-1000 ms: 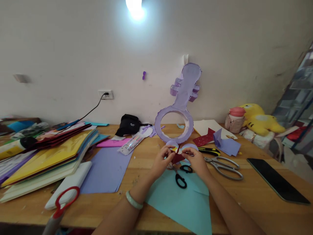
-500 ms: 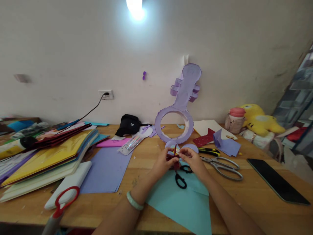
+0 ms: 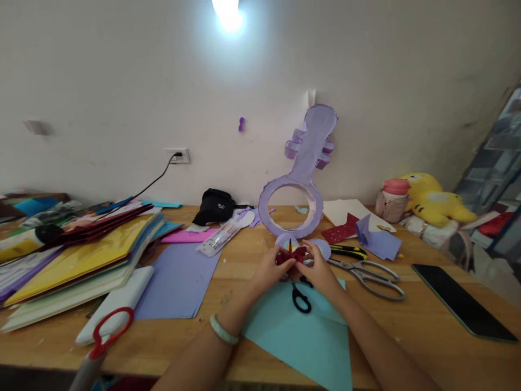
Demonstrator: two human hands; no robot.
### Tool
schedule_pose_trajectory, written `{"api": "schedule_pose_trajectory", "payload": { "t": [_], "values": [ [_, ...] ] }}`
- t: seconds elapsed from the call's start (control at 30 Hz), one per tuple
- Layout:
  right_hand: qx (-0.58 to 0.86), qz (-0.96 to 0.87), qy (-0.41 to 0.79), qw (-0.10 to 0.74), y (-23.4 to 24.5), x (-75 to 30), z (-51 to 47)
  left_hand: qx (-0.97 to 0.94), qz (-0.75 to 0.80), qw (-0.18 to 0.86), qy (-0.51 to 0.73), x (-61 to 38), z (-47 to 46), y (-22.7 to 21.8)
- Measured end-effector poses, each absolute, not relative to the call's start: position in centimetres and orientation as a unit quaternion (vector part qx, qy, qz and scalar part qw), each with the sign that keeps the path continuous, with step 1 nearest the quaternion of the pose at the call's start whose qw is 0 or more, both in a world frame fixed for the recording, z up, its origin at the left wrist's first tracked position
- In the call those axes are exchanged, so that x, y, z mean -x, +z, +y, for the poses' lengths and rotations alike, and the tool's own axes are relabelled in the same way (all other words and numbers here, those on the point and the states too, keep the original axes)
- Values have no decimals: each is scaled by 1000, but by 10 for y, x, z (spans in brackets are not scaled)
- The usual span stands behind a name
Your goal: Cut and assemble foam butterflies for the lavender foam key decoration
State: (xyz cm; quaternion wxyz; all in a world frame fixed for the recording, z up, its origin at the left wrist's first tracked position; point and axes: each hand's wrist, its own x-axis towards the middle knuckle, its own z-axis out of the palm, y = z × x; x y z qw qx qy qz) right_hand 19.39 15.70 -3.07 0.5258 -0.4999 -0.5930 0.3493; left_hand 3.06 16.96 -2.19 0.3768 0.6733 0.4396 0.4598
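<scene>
My left hand (image 3: 273, 269) and my right hand (image 3: 318, 269) meet above the desk, both closed on a small dark-red piece of paper (image 3: 297, 254). The piece looks folded, with a thin point standing up; fingers hide part of it. Below the hands, black-handled scissors (image 3: 302, 302) lie on a light-blue sheet of paper (image 3: 303, 339), their blades hidden. Just beyond my fingers are pale purple paper discs (image 3: 321, 248). A yellow-and-black utility knife (image 3: 348, 251) and large silver scissors (image 3: 376, 278) lie to the right of my right hand.
A purple guitar-shaped paper frame (image 3: 266, 214) stands against the wall. On the left are purple sheets (image 3: 173, 285), a stack of coloured paper (image 3: 89, 247) and red-handled scissors (image 3: 97, 347). A phone (image 3: 459, 301) and a yellow plush toy (image 3: 435, 203) are at the right.
The fingers of both hands have shifted around the red paper, and more of it shows between them. My right hand has drawn slightly closer to the left. The view has tilted slightly.
</scene>
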Motion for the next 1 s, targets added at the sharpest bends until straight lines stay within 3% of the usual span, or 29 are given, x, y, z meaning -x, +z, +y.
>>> {"api": "schedule_pose_trajectory", "payload": {
  "t": [0.2,0.4,0.6,0.77,1.0],
  "values": [
    [485,-544,415,544,-24,-207,168,-685,364,423,469,-24,164,-7],
    [449,-514,486,546,-9,-208,161,-578,333,596,447,-23,159,2],
    [437,-480,510,564,-7,-207,159,-495,369,575,537,-26,166,-5],
    [444,-477,506,565,-15,-203,162,-446,375,632,511,-30,162,-6],
    [511,-598,318,529,-27,-200,161,-456,427,623,471,-30,161,-8]
  ]
}}
